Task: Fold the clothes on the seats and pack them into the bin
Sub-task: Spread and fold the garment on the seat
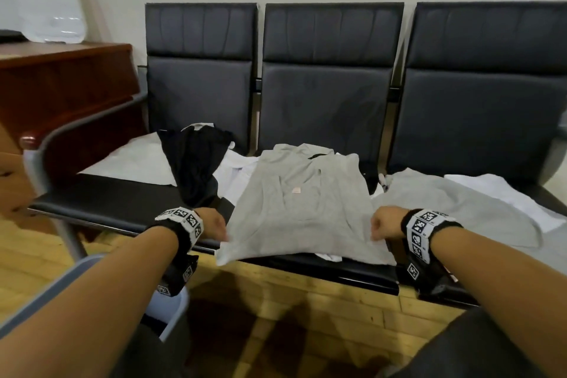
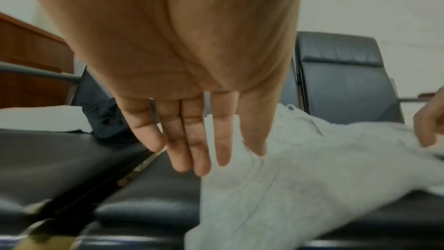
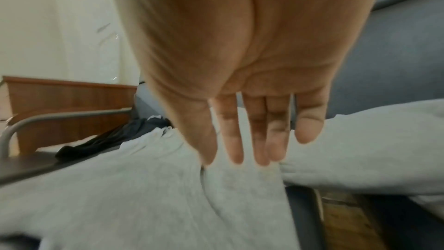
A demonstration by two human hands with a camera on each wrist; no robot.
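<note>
A light grey shirt lies spread on the middle black seat, its hem hanging over the front edge. My left hand is at its left hem corner. In the left wrist view the fingers point straight down and the thumb touches the grey shirt. My right hand is at the right hem. Its fingers are straight, with the tips on a fold of the grey shirt. Neither hand grips the cloth.
A black garment and a white one lie on the left seat. Another grey garment and a white one lie on the right seat. A grey-blue bin rim shows under my left arm. A wooden desk stands left.
</note>
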